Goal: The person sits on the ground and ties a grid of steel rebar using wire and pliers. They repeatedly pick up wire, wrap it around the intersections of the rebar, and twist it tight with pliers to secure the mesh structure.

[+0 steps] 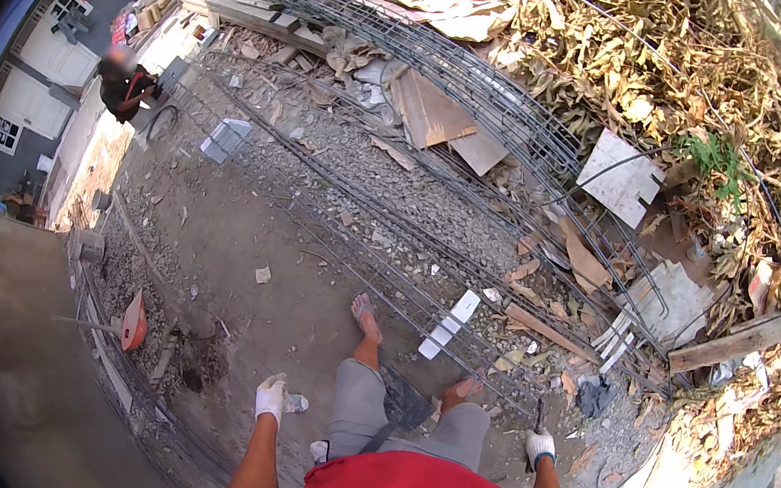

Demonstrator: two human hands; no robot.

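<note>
My right hand (540, 447), in a white glove, is closed around a thin dark metal tool (540, 417) that sticks up past the fingers; its exact kind is too small to tell. Just ahead of it lies the end of a long, narrow rebar cage (376, 286), which runs away to the far left. My left hand (270, 399), also gloved in white, hovers left of my knees with its fingers curled; anything inside them is hidden. A pale, crumpled-looking thing (296, 403) shows beside it. Under the cage's near part sits a white block (449, 324), between my feet and the gravel.
Another white block (226, 140) supports the cage farther off, near a co-worker (125, 83). Beyond the gravel (397, 191) stretches a larger rebar cage (488, 80) with boards (436, 113) on it. Dry leaves (610, 47) heap at right. An orange bowl-shaped thing (135, 321) stands left.
</note>
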